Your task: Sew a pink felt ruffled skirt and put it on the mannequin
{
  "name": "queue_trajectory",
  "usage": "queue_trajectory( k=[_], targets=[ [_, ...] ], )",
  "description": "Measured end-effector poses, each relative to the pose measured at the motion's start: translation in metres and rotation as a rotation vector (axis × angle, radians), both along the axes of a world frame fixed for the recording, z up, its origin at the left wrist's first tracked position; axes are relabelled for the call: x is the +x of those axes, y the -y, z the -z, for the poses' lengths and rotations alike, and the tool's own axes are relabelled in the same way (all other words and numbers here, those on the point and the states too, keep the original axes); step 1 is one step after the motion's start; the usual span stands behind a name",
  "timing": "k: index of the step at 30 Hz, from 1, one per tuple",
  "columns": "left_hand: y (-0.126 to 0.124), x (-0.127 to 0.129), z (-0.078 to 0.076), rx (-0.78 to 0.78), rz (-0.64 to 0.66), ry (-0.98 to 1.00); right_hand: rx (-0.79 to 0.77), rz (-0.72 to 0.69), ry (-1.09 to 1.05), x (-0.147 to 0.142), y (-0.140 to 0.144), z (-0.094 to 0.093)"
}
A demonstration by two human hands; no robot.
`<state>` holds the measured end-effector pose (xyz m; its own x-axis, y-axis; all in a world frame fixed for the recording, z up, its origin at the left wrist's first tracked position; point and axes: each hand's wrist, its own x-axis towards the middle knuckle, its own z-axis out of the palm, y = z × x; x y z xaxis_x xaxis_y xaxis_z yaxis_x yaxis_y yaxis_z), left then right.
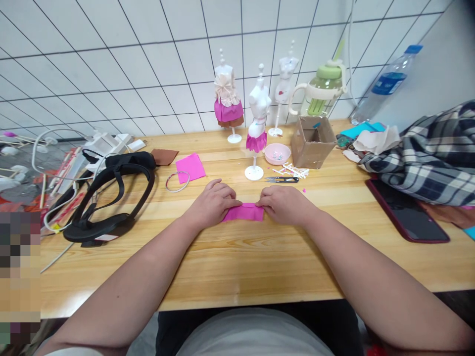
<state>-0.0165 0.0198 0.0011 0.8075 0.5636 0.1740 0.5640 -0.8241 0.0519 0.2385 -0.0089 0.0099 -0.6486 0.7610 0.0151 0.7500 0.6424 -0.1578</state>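
A magenta cloth strip (245,213) lies on the wooden table, its upper edge folded over. My left hand (212,203) pinches the fold near the left end, covering that corner. At the right end, the fingertips of my right hand (285,203) grip the same edge. Just beyond stands a small white dress form (259,106) wearing a ruffled magenta skirt. Small black thread snips (282,180) lie past my right hand. A square magenta piece of cloth (193,167) and a thin ring (177,182) lie beyond my left hand.
Two more dress forms (228,94) (285,81) stand by the tiled wall. A pink bowl (277,154), a cardboard box (312,148) and a green-lidded jug (326,89) are behind. A black headset (111,198) sits left; a phone (408,210) and plaid cloth (438,153) lie right.
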Motion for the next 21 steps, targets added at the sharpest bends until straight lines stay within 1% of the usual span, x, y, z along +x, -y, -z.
queue_trajectory(
  k=[6,8,11,13,18,21],
  targets=[
    [0.002,0.001,-0.003,0.022,0.035,-0.038,-0.049,0.008,-0.028,0.009,-0.004,-0.001],
    [0.002,0.001,-0.004,0.026,0.047,-0.042,-0.068,0.064,-0.080,0.009,-0.005,0.000],
    [0.003,0.001,-0.004,0.021,0.059,-0.017,-0.039,0.212,-0.211,0.002,-0.006,0.003],
    [0.004,0.001,-0.005,0.035,0.059,0.015,-0.048,0.265,-0.278,-0.003,-0.006,0.005],
    [0.007,-0.001,-0.009,0.183,0.028,0.119,-0.178,0.248,-0.415,-0.012,-0.008,0.013],
    [0.008,-0.005,-0.012,0.206,0.012,0.168,-0.347,0.293,-0.516,-0.011,-0.010,0.014]
  ],
)
